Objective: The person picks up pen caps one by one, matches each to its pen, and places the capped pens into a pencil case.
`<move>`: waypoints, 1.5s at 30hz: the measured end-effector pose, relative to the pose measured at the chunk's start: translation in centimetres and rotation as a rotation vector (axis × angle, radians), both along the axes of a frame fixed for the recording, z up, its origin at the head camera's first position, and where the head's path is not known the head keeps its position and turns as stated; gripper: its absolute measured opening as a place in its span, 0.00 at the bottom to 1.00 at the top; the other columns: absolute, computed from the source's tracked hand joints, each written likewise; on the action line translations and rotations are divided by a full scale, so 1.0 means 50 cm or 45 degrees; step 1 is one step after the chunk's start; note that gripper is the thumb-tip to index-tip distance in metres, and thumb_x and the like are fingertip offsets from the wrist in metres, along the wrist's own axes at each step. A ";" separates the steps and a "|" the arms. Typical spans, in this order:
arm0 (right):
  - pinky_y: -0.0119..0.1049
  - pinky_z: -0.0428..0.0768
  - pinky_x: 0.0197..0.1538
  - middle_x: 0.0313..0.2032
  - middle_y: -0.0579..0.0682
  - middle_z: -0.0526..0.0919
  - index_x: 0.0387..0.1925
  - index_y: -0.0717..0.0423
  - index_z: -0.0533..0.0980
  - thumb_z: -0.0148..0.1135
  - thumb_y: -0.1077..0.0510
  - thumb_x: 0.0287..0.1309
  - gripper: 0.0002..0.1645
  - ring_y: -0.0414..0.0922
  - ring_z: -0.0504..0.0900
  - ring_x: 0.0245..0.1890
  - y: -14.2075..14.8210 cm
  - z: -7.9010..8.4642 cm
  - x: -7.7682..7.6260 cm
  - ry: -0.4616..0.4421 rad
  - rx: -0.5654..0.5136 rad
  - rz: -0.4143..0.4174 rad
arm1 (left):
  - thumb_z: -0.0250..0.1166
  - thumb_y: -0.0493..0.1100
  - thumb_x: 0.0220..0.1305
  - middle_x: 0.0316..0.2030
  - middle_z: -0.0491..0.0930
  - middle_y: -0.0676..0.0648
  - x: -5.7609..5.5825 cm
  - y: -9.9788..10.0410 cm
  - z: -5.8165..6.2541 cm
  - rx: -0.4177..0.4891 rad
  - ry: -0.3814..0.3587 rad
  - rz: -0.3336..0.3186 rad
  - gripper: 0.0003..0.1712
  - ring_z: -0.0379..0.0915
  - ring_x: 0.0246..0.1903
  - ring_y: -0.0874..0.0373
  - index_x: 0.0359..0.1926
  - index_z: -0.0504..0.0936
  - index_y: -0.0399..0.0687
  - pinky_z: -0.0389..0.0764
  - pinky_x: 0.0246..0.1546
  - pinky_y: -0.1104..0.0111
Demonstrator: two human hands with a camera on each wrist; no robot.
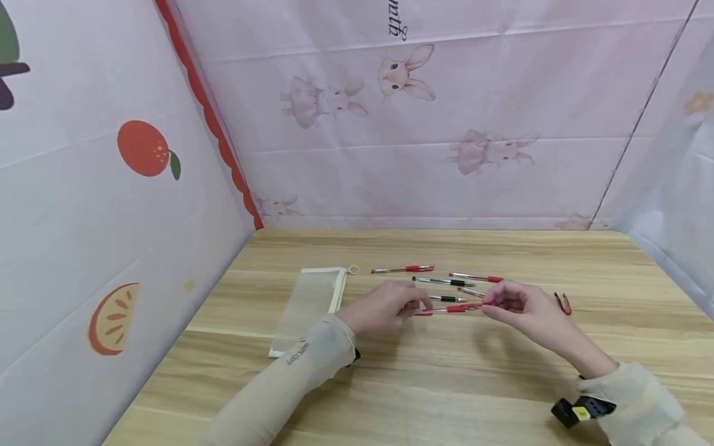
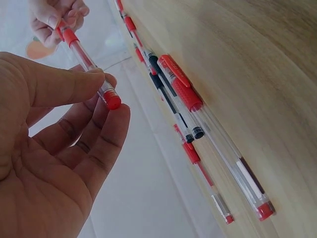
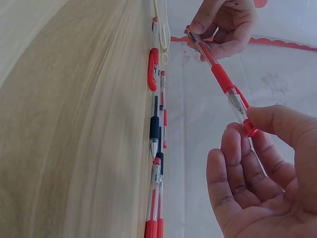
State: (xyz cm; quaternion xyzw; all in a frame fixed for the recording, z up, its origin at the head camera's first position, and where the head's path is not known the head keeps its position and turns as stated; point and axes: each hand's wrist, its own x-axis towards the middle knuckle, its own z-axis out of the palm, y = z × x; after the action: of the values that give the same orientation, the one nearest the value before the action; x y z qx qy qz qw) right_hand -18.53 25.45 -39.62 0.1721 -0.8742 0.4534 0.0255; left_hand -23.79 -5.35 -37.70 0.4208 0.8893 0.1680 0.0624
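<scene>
Both hands hold one red gel pen (image 3: 221, 75) between them, raised over the table. My left hand (image 1: 385, 308) pinches its red-plugged rear end between thumb and fingers, as the left wrist view shows. At the other end, the thumb and fingers of my right hand (image 1: 530, 314) pinch the clear cap with its red clip; the metal tip shows inside. Below lies a second red pen (image 2: 223, 148), close under the left hand. Beyond it are black pens (image 1: 444, 282) and more red pens (image 1: 403, 269), lying roughly parallel on the wood.
A pale mesh zip pouch (image 1: 304, 303) lies flat left of the pens, partly behind the left forearm, its zip ring (image 1: 353, 270) at the far corner. Small black and red pieces (image 1: 563, 303) lie beyond the right wrist. Printed cloth walls (image 1: 413, 186) border the wooden table (image 1: 424, 396).
</scene>
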 end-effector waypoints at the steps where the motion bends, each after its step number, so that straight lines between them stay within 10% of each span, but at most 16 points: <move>1: 0.27 0.85 0.44 0.42 0.50 0.87 0.48 0.57 0.83 0.71 0.58 0.70 0.09 0.32 0.85 0.40 0.000 0.000 0.000 -0.003 0.002 0.000 | 0.63 0.30 0.75 0.52 0.87 0.58 0.000 0.003 0.001 -0.002 0.000 -0.003 0.20 0.77 0.44 0.66 0.59 0.88 0.56 0.80 0.52 0.76; 45: 0.30 0.86 0.38 0.36 0.45 0.92 0.37 0.50 0.88 0.77 0.59 0.63 0.03 0.40 0.90 0.35 -0.054 0.001 -0.001 -0.067 0.056 0.083 | 0.67 0.36 0.73 0.43 0.85 0.56 0.002 -0.013 -0.015 -0.152 0.301 -0.140 0.11 0.76 0.39 0.66 0.50 0.89 0.54 0.78 0.41 0.76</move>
State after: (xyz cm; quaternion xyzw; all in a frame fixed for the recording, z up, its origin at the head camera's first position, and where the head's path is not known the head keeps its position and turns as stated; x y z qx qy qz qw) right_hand -18.56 22.76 -39.56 0.1888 -0.8782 0.4391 -0.0162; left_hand -23.71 -6.02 -38.45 0.4812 0.8745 0.0603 -0.0087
